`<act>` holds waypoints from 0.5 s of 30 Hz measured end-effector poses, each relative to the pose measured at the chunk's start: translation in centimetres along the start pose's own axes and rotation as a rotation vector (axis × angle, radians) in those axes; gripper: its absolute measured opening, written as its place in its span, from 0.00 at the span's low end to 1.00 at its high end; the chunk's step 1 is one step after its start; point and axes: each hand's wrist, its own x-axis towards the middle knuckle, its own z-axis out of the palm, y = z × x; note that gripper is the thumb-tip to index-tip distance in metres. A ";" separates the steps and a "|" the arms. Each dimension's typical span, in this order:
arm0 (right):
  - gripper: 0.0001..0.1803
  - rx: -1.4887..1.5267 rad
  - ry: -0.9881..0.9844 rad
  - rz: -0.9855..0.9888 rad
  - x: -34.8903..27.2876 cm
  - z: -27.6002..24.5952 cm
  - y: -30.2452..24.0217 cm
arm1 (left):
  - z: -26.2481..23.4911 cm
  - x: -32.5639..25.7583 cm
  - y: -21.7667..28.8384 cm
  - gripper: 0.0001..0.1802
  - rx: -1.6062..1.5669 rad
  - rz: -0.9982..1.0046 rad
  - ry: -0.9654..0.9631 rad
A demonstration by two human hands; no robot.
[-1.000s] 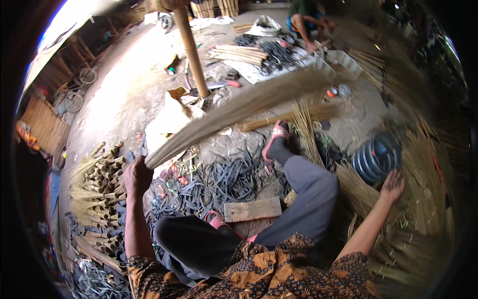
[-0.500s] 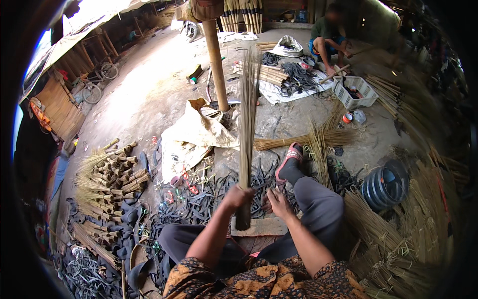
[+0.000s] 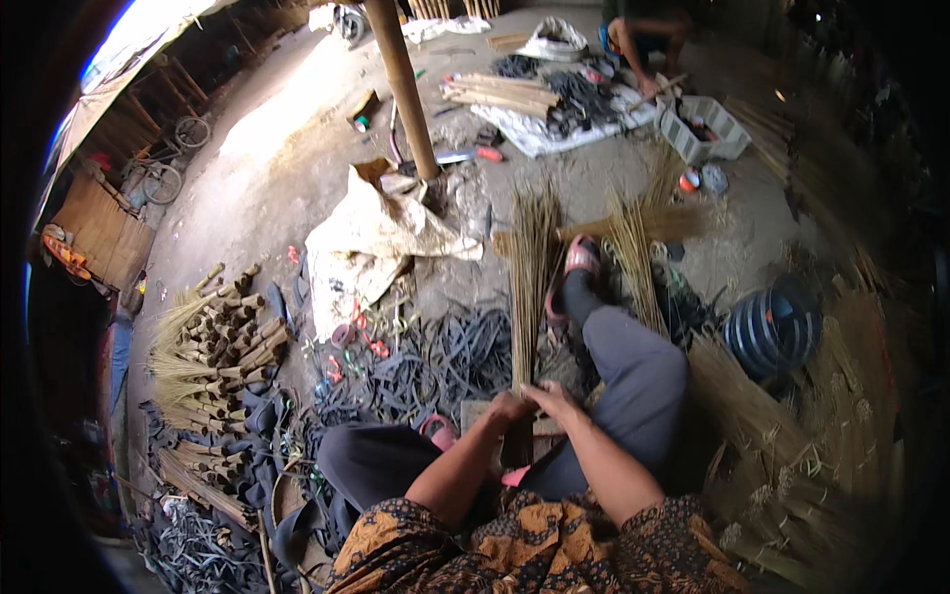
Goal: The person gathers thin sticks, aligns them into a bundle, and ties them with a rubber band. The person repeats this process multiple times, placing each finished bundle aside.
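Note:
A stick broom [image 3: 534, 287], a long bundle of thin tan-brown sticks, stands out in front of me with its loose ends pointing away. My left hand [image 3: 507, 408] is closed round its neck. Below that hand the broom's dark handle end [image 3: 517, 445] hangs between my legs. Against the same neck, touching the left hand, my right hand [image 3: 556, 401] has its fingers pinched together; what they grip is hidden. Behind my hands a wooden board [image 3: 473, 410] is partly covered. Dark rubber strips [image 3: 435, 361] lie heaped just beyond.
Short bundles with cut ends [image 3: 228, 337] are stacked on the left. A pale sack [image 3: 366, 243] lies by the bamboo post [image 3: 406, 99]. Stick bundles [image 3: 762, 416] and a ribbed blue container [image 3: 772, 332] are at right. Another person [image 3: 643, 49] squats near a white crate [image 3: 698, 134].
The broom has tilted away and moved right. My right hand has come from beside it to its neck, against my left. The view has shifted downward.

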 end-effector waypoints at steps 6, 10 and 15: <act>0.20 0.167 -0.002 0.003 -0.1 -0.2 0.3 | -0.7 -2.9 1.7 0.14 -0.405 -0.124 -0.083; 0.17 0.278 -0.006 -0.001 -1.1 0.1 -1.1 | -1.0 -3.9 3.3 0.14 -0.445 -0.141 -0.089; 0.24 0.317 0.038 0.197 -1.8 -0.3 -2.6 | -1.3 -3.8 3.7 0.14 -0.591 -0.238 -0.118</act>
